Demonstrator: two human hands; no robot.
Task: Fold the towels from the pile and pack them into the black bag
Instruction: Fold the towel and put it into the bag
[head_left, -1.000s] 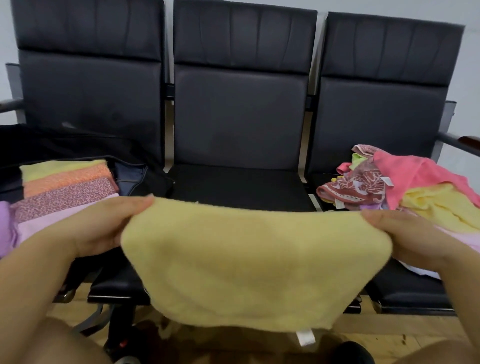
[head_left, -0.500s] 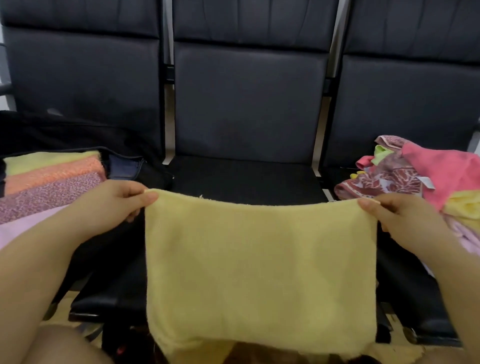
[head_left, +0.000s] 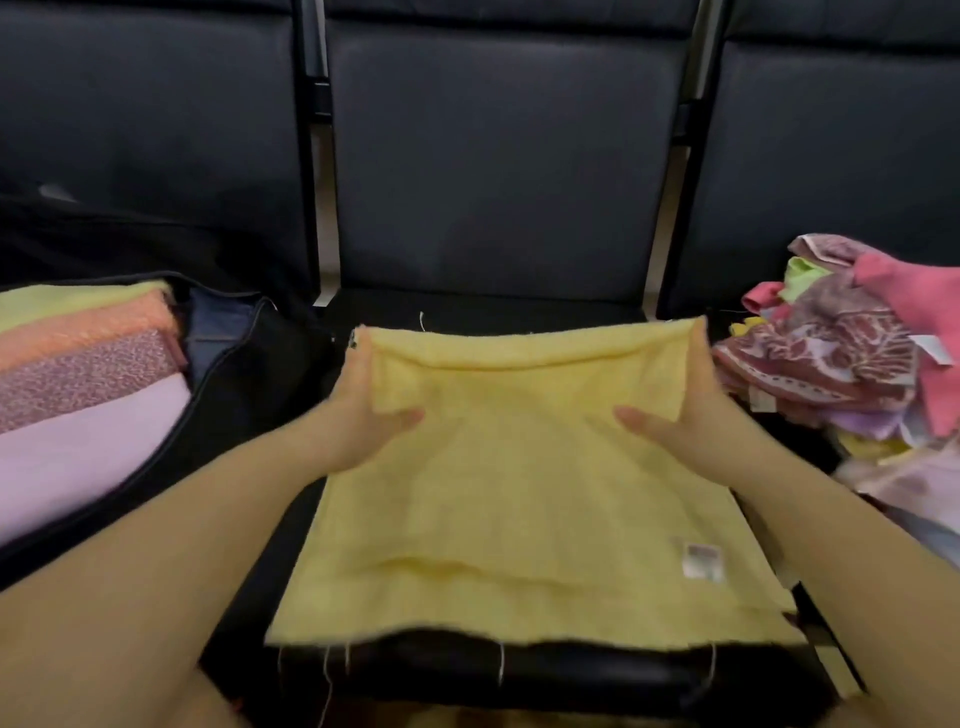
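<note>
Towel down on seat, first fold under way

Yellow towel (head_left: 519, 493) now lies spread on the middle seat (head_left: 483, 306). Half a second ago it hung in the air, stretched between both hands by its top corners. Since then it has been lowered flat, and its far edge is lifted and turned back toward the person.

Left hand (head_left: 363, 410) pinches the far left corner, thumb on top, fingers under the cloth. Right hand (head_left: 680, 405) does the same at the far right corner. Both are closed on the towel. Near edge overhangs the seat front slightly; loose threads hang there. Label (head_left: 702, 561) shows near the right front corner.

Judgement: the towel has passed from shaking-out to folding. Next step is likely to bring the far edge down onto the near edge, halving it.

Surroundings: black bag (head_left: 244, 379) is open on the left seat, just beside the towel, and holds a folded stack (head_left: 78, 364) of green, orange, speckled pink and pale pink cloths. Unfolded pile (head_left: 852, 358) sits on the right seat, close to the right wrist; many pieces remain, so the task is only partly done.

Obstructions: none on the seat itself. The pile's edge nearly touches the towel's right side and could snag.
</note>
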